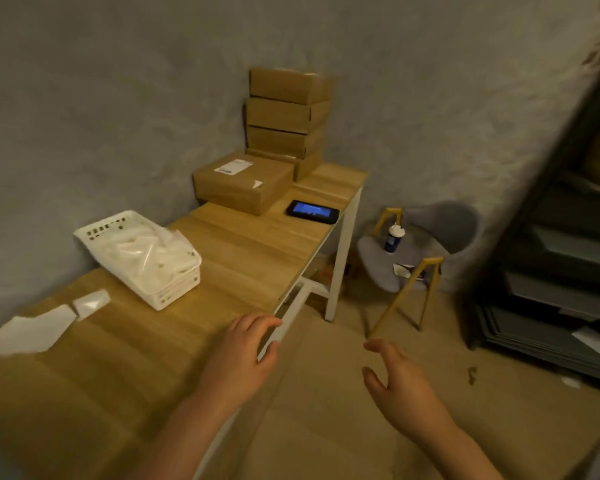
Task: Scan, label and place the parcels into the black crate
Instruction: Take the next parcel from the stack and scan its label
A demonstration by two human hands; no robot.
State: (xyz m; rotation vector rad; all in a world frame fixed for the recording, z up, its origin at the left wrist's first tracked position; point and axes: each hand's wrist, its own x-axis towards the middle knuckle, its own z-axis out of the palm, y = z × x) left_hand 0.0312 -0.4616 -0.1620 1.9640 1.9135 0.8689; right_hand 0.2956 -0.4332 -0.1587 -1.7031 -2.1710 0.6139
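Observation:
A brown cardboard parcel (243,183) with a white label on top lies at the far end of the wooden table (243,258). Behind it stands a stack of several plain cardboard parcels (286,116) against the wall. A phone (312,211) with a lit blue screen lies to the right of the labelled parcel. My left hand (243,358) hovers over the table's near edge, fingers apart, holding nothing. My right hand (399,382) is off the table over the floor, open and empty. No black crate is in view.
A white basket (142,258) of clear plastic sleeves sits mid-table, with white label sheets (32,332) to its left. A grey chair (420,258) holding a bottle (393,238) stands right of the table. Dark shelving (551,271) fills the right side.

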